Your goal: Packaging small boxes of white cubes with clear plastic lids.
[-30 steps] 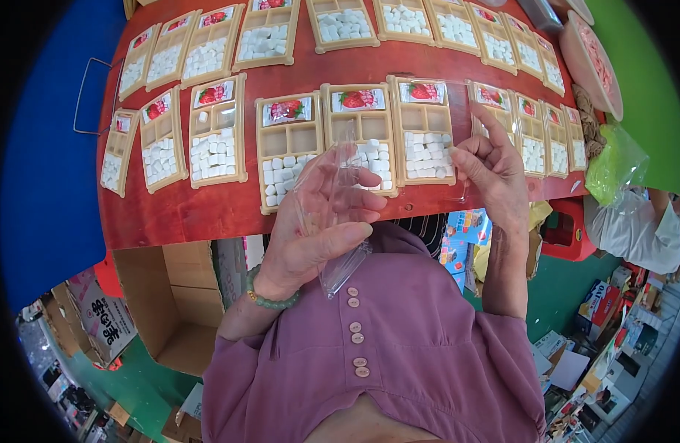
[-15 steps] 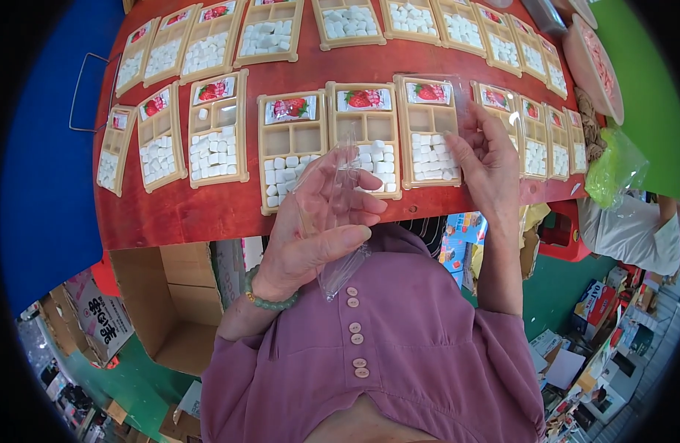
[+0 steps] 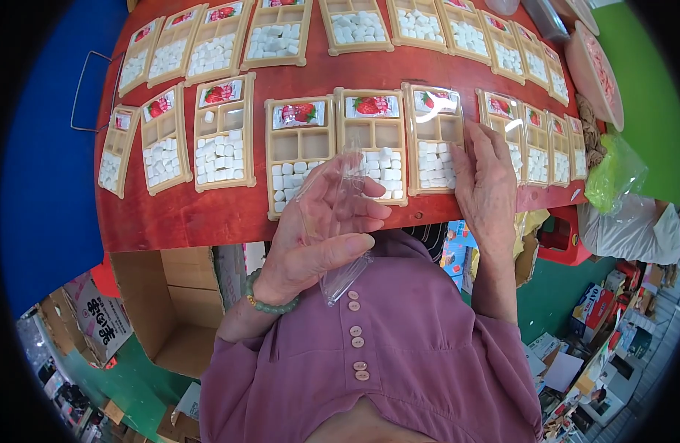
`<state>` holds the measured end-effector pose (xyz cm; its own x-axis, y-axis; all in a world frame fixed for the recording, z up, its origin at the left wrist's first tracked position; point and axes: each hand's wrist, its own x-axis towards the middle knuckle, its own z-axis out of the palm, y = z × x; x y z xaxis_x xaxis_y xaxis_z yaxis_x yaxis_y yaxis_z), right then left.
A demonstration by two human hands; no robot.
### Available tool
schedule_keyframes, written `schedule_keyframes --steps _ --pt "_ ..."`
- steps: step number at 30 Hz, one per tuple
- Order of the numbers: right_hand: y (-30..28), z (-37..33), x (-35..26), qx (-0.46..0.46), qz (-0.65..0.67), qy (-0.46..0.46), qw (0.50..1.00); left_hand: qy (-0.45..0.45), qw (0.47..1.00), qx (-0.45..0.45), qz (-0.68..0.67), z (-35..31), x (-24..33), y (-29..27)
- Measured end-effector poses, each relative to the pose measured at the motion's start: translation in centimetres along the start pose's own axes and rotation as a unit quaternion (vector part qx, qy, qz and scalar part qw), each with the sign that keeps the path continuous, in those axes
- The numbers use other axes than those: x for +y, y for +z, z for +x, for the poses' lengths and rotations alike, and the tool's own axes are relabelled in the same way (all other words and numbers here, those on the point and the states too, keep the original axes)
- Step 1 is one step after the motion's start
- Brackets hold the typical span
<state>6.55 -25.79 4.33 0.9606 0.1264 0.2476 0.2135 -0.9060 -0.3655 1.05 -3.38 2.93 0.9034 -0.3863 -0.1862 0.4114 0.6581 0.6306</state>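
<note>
Several clear, thin plastic lids point(image 3: 345, 277) are held in my left hand point(image 3: 321, 229), its thumb and fingers curled round them in front of the table edge. My right hand point(image 3: 487, 173) is at the right side of a beige compartment tray point(image 3: 410, 159). Its bent fingers and thumb grip the edge of a clear plastic lid point(image 3: 437, 105) that lies over this tray and catches the light. Under that lid are white marshmallows point(image 3: 434, 164) and a strawberry-printed packet. An uncovered tray point(image 3: 340, 122) with similar contents stands just left, partly hidden by my left fingers.
More filled trays point(image 3: 277, 33) stand in two rows across the red table point(image 3: 185, 229). A pink bowl point(image 3: 592, 74) and a green plastic bag point(image 3: 613, 173) are at the right. An open cardboard box point(image 3: 173, 303) stands below the table at the left.
The right-hand lid, which stuck out past the tray's upper right corner, now lies over the tray. My right hand has moved slightly down. My left hand still holds its lids.
</note>
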Motion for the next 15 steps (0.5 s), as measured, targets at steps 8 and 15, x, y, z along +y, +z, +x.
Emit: schedule_keyframes --steps 8,15 --pt "1.3 1.2 -2.1 -0.083 -0.119 -0.122 0.982 0.014 1.0 0.001 0.015 -0.6 -0.4 0.1" --pt "2.6 0.5 -0.4 -0.073 -0.061 -0.106 0.99 0.011 1.0 -0.013 0.0 -0.9 -0.3 0.2"
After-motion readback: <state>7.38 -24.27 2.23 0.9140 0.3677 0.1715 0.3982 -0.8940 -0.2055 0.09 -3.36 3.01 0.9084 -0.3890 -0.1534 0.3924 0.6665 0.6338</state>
